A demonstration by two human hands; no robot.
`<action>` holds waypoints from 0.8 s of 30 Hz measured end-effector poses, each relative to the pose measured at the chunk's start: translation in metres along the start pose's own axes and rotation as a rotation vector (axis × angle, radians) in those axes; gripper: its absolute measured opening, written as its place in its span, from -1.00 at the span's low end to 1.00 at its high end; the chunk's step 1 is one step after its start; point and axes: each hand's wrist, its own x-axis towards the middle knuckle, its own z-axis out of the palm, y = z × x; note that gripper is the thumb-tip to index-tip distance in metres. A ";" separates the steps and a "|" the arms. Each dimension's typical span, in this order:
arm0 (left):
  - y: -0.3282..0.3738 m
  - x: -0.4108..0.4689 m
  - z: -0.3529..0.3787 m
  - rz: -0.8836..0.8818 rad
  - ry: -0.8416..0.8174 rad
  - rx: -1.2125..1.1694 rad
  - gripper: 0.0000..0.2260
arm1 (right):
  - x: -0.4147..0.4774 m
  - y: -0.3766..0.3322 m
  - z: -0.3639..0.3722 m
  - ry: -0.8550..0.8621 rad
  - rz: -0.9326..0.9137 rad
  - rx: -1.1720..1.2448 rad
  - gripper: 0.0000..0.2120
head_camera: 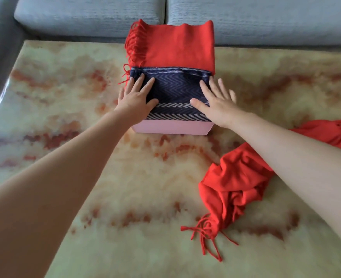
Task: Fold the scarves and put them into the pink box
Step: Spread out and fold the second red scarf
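Hands [134,100] [215,106] seemingly flat on navy scarf [173,91]

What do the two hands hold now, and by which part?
Nothing is gripped. The left hand and right hand press flat on the folded navy zigzag scarf.

The navy scarf [173,91] and folded red scarf [175,47] hide the pink box [170,127] except its near wall; the right forearm [296,157] and the picture's edge cut off the loose red scarf [236,177].

This looks like a living room in a home, with a soft grey sofa [89,15] right behind a low shiny marble-look worktop [125,187].
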 end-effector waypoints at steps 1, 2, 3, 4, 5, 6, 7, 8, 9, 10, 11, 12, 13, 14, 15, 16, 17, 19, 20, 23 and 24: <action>0.003 -0.003 -0.002 -0.009 0.043 -0.012 -0.46 | -0.004 0.002 -0.001 0.020 0.001 0.059 -0.37; 0.006 -0.009 -0.002 -0.019 0.098 -0.042 -0.48 | -0.010 0.005 0.001 0.056 0.003 0.116 -0.40; 0.009 -0.017 0.000 -0.022 0.170 -0.077 -0.51 | -0.019 0.009 0.007 0.106 0.004 0.169 -0.43; 0.011 -0.029 0.003 -0.005 0.256 -0.103 -0.54 | -0.031 0.012 0.015 0.164 0.001 0.223 -0.43; 0.015 -0.043 0.008 0.034 0.348 -0.115 -0.58 | -0.048 0.017 0.027 0.216 -0.004 0.276 -0.42; 0.021 -0.059 0.015 0.085 0.431 -0.127 -0.60 | -0.067 0.022 0.042 0.243 0.003 0.317 -0.39; 0.027 -0.075 0.024 0.132 0.489 -0.153 -0.62 | -0.089 0.027 0.058 0.234 0.027 0.327 -0.36; 0.035 -0.093 0.036 0.157 0.502 -0.191 -0.65 | -0.111 0.032 0.076 0.215 0.039 0.291 -0.36; 0.043 -0.111 0.050 0.160 0.472 -0.222 -0.67 | -0.132 0.039 0.094 0.211 0.013 0.211 -0.39; 0.050 -0.129 0.066 0.143 0.412 -0.248 -0.70 | -0.148 0.046 0.113 0.209 -0.041 0.129 -0.46; 0.058 -0.146 0.082 0.111 0.328 -0.291 -0.71 | -0.161 0.052 0.126 0.206 -0.082 0.068 -0.57; 0.065 -0.162 0.098 0.061 0.225 -0.367 -0.72 | -0.169 0.058 0.136 0.200 -0.105 0.041 -0.70; 0.072 -0.175 0.113 0.000 0.115 -0.452 -0.72 | -0.174 0.062 0.140 0.204 -0.106 0.037 -0.76; 0.078 -0.185 0.125 -0.059 0.016 -0.522 -0.71 | -0.176 0.065 0.141 0.217 -0.095 0.056 -0.75; 0.085 -0.193 0.136 -0.110 -0.065 -0.577 -0.69 | -0.176 0.067 0.138 0.246 -0.079 0.073 -0.75; 0.092 -0.198 0.144 -0.152 -0.137 -0.630 -0.68 | -0.175 0.068 0.134 0.286 -0.076 0.079 -0.78; 0.100 -0.202 0.148 -0.194 -0.203 -0.691 -0.64 | -0.174 0.068 0.128 0.326 -0.084 0.094 -0.84; 0.115 -0.208 0.153 -0.253 -0.298 -0.824 -0.55 | -0.174 0.066 0.115 0.394 -0.095 0.195 -0.87; 0.122 -0.209 0.154 -0.272 -0.335 -0.885 -0.51 | -0.176 0.065 0.109 0.422 -0.078 0.253 -0.81; 0.139 -0.210 0.154 -0.390 -0.369 -0.997 -0.49 | -0.193 0.067 0.098 0.449 -0.061 0.299 -0.76; 0.141 -0.208 0.156 -0.412 -0.350 -0.954 -0.57 | -0.201 0.069 0.098 0.441 -0.077 0.279 -0.77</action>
